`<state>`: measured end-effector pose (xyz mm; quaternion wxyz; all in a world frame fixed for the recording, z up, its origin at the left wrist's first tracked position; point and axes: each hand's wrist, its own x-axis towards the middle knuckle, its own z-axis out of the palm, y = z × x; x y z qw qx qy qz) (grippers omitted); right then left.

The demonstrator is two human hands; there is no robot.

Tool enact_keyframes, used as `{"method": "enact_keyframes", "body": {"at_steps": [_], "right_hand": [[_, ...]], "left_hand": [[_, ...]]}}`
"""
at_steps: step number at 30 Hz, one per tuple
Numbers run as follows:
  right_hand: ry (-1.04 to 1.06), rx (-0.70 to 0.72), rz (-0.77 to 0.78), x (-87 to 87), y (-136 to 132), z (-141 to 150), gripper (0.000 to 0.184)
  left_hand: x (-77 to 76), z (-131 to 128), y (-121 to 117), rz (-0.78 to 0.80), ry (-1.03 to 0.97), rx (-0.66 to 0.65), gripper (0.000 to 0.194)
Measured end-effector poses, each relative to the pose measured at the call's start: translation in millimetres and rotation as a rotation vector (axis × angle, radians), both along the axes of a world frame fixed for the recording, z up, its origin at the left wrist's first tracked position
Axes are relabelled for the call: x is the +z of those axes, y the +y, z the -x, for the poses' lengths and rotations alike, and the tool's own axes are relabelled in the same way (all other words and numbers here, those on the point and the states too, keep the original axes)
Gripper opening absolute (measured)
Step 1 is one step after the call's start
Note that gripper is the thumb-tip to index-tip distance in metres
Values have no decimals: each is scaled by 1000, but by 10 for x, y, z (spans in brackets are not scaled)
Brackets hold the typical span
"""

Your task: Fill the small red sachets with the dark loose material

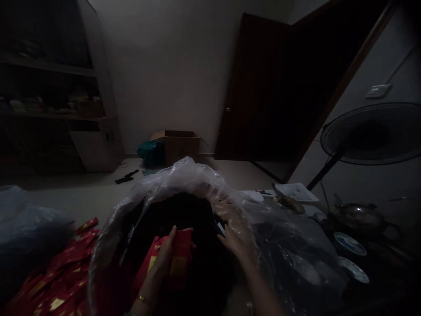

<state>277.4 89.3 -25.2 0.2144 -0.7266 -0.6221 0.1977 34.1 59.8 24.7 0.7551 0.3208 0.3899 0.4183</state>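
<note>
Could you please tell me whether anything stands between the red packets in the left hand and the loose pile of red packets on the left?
Yes, the raised edge of the clear plastic bag curves between the red packets in the left hand and the loose pile.

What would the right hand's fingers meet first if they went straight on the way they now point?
Probably the small dark item with a white strip, just ahead of the right hand fingers, at the dark contents of the clear plastic bag. Depth is hard to judge in this dim view.
</note>
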Motion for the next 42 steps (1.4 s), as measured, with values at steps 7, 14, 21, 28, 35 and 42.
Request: {"method": "enact_keyframes", "body": {"at_steps": [7, 14, 21, 28, 35, 42], "right_hand": [[61, -24, 14, 54, 80, 67, 37], [428, 336, -47, 818, -177, 231, 53], [341, 591, 84, 1225, -356, 538, 42], [298, 614, 84, 1080, -292, 622, 32], [342, 526, 46, 1067, -256, 616, 26], [398, 498, -27, 1004, -210, 568, 26]], "left_hand": [[-14, 46, -22, -255, 275, 61, 52], [98, 21, -122, -158, 155, 61, 48], [151, 48, -131, -264, 198, -84, 23], [157, 55, -139, -234, 227, -98, 32], [88, 106, -178, -80, 81, -211, 34], [137, 34, -151, 203, -15, -176, 64]]}}
